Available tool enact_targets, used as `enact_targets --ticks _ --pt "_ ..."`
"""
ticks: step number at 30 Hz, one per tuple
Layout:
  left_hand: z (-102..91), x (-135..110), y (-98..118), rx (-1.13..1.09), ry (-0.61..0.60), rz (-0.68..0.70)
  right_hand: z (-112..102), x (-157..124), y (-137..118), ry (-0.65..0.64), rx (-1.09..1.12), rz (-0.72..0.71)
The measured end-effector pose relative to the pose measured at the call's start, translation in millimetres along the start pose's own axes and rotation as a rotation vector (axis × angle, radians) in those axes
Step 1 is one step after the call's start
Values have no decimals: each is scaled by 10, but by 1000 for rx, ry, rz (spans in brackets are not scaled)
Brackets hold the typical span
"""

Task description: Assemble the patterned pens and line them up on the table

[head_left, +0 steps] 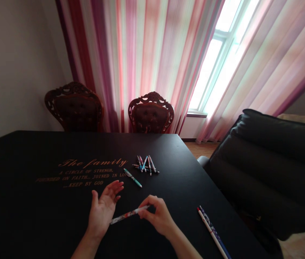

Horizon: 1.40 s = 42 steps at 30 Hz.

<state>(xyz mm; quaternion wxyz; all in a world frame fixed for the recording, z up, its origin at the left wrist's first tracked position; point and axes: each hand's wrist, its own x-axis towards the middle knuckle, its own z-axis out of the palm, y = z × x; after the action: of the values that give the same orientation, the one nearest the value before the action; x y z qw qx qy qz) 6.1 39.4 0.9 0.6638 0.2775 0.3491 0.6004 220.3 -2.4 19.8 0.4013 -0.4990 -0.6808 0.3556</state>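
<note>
My right hand (pixel 156 214) pinches one end of a patterned pen (pixel 128 214) between thumb and fingers. The pen is white with reddish marks and slants down to the left. Its far end reaches the heel of my left hand (pixel 105 207), which is open with the palm turned up and fingers apart; whether they touch I cannot tell. Just beyond my hands a green and white pen (pixel 132 177) lies on the black table. Farther back is a loose pile of several pens (pixel 145 164).
At the right side of the black table (pixel 47 223) lie a white pen with a red tip (pixel 210 230) and a dark blue patterned pen (pixel 214 230). Two carved chairs (pixel 151 113) stand behind the far edge. A black recliner (pixel 271 169) is at the right.
</note>
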Motion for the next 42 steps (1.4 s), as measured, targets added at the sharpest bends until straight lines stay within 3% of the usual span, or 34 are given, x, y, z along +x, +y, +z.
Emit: enact_targets --ticks 7,15,21,24,26,30,32,36,39,42 --pt "90 -64 -93 -35 -7 -41 138 -87 -40 -8 -21 16" --pt "94 -72 -78 -31 -48 -52 75 -126 7 4 10 9" --pt "85 -79 -77 34 -7 -48 88 -175 -90 12 -7 22" --pt "51 -76 -18 88 37 -27 -176 -317 -6 155 3 47" --pt "21 -43 20 103 87 -22 -480 -525 151 366 -8 104" --pt "-22 64 -22 145 145 -32 -1128 -1201 589 850 -230 258" --pt "-28 103 -93 194 177 -19 -1340 -1533 781 973 -371 344" --pt "-15 134 -195 300 165 -40 -1451 -1878 981 939 -522 430" --pt "-2 131 -191 329 164 -55 -1406 -1917 998 854 -636 392" --pt "-2 97 -143 286 173 -38 -1368 -1870 958 878 -733 337"
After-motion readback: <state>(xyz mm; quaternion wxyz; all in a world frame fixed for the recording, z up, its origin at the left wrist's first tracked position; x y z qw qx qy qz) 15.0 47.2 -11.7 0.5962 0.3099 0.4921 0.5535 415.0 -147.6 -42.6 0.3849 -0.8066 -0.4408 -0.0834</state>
